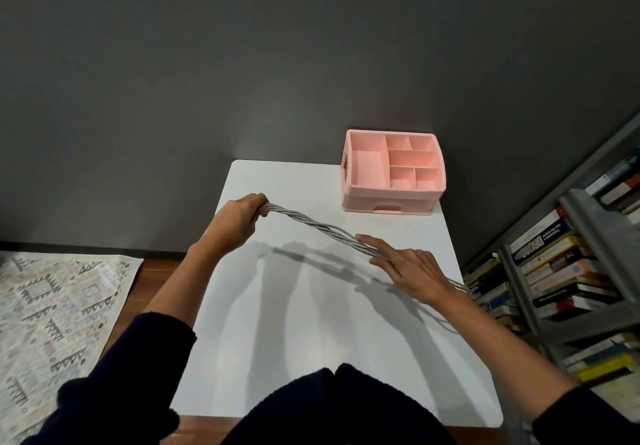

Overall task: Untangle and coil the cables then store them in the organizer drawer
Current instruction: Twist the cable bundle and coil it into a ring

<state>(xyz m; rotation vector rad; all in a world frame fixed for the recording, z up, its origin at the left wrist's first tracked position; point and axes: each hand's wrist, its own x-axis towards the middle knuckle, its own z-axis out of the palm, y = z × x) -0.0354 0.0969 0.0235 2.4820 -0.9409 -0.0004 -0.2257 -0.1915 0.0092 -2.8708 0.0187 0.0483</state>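
Grey cables [313, 223], twisted together like a rope, stretch in the air above the white table [311, 333]. My left hand [239, 217] grips one end of the twisted bundle with curled fingers. My right hand [407, 268] lies over the other part with its fingers straight, the strands running between and under the fingers. Loose cable trails from under that hand off the table's right edge. The pink organizer [393, 172] stands at the table's far right corner, with open top compartments and a shut drawer [386, 207] at its front.
A grey shelf [568, 271] packed with books stands close on the right. A patterned rug [52, 323] covers the floor on the left. A dark wall runs behind the table.
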